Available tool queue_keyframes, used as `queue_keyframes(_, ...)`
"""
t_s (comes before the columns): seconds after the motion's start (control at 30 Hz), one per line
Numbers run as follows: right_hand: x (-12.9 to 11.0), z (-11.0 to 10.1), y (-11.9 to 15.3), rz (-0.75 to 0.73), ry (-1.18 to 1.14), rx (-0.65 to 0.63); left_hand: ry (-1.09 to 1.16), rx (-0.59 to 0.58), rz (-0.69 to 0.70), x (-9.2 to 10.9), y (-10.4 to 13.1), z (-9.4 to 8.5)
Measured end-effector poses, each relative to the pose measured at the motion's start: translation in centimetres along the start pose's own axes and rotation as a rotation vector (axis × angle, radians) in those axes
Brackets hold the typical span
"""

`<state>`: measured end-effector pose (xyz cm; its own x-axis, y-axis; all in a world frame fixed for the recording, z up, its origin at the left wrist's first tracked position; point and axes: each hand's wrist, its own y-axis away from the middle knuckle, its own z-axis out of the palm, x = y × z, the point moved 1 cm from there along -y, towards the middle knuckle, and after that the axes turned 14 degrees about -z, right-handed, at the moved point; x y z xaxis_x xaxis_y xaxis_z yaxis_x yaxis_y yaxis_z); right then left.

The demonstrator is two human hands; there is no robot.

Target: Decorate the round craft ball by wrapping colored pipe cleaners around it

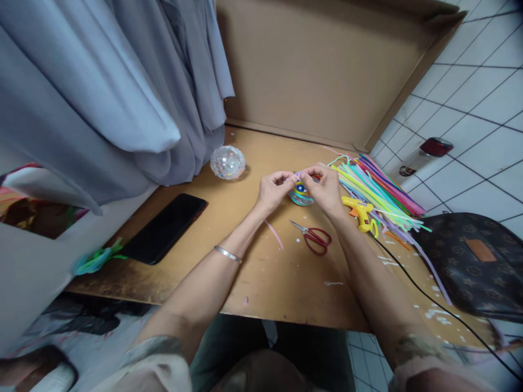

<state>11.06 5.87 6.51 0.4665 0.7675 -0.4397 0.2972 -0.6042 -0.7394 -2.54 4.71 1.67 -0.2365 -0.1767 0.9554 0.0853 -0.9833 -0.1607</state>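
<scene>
Close pinch work at a round multicoloured piece (301, 198).
Left hand (271, 193), right hand (326, 188): fingers apparently pinching a lilac strip (298, 175) above it, beyond the scissors (307, 231). Fine-handling step, likely; next move wants steadiness.

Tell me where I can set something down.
Bare table lies between the black phone and left forearm, and more narrowly between the clear ball and left hand. Below the red-handled scissors, only small scraps show. The right is crowded: colorful strips, yellow glue gun, its cord, dark bag.
</scene>
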Motion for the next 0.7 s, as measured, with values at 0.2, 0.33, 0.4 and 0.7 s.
queue_keyframes(0.2, -0.18, -0.15, 0.21, -0.08, 0.085, -0.059, -0.007, -0.007, -0.001, -0.02, 0.15, 0.05)
queue_keyframes(0.33, -0.31, -0.26, 0.28, -0.091, 0.115, -0.098, 0.013, -0.001, 0.006, -0.01, 0.26, 0.15)
queue_keyframes(0.4, -0.35, -0.32, 0.25, -0.089, 0.123, -0.109, 0.017, 0.004, 0.007, 0.08, 0.34, 0.24)
queue_keyframes(0.7, -0.76, -0.23, 0.19, -0.079, 0.101, -0.061, 0.048, 0.0, -0.005, 0.39, 0.49, 0.37)
